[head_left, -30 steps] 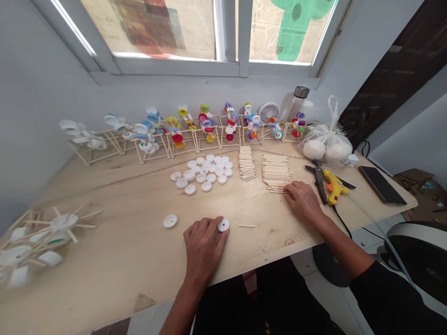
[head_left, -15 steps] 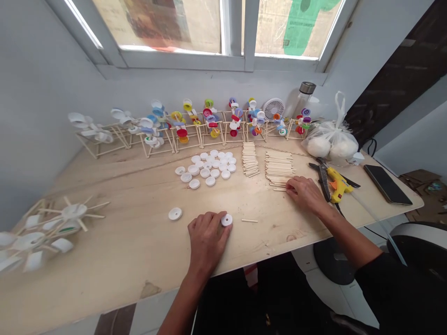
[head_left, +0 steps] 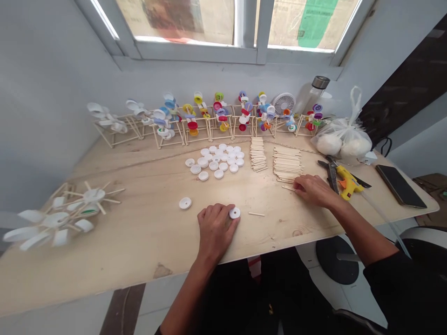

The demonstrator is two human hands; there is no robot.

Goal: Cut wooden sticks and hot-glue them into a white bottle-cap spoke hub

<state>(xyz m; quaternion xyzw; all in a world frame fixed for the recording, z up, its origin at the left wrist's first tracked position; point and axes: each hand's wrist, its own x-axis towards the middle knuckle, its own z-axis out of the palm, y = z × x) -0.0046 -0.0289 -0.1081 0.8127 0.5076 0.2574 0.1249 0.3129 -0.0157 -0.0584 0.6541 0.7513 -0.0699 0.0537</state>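
Near the table's front edge, my left hand [head_left: 217, 231] pinches a white bottle cap [head_left: 235, 213] with a hole in its middle. A single short wooden stick [head_left: 256, 214] lies just right of that cap. My right hand [head_left: 312, 190] is closed on one end of another wooden stick [head_left: 288, 188], below a stack of sticks [head_left: 287, 164]. A second holed cap [head_left: 185, 203] rests left of my left hand. Several white caps [head_left: 216, 160] are grouped farther back, beside a narrower pile of shorter sticks [head_left: 257, 153].
Stick-and-cap wheels on frames [head_left: 191, 122] line the wall. White cap wheels [head_left: 57, 219] lie at the left. On the right are a yellow glue gun [head_left: 350, 184], cutting pliers [head_left: 332, 174], a phone [head_left: 401, 186], a plastic bag [head_left: 344, 139], a small fan [head_left: 283, 103] and a bottle [head_left: 312, 95].
The camera view has shifted, so everything sits farther right in the picture. My right hand has drawn the stick slightly away from the stack; my left hand keeps the cap in place.
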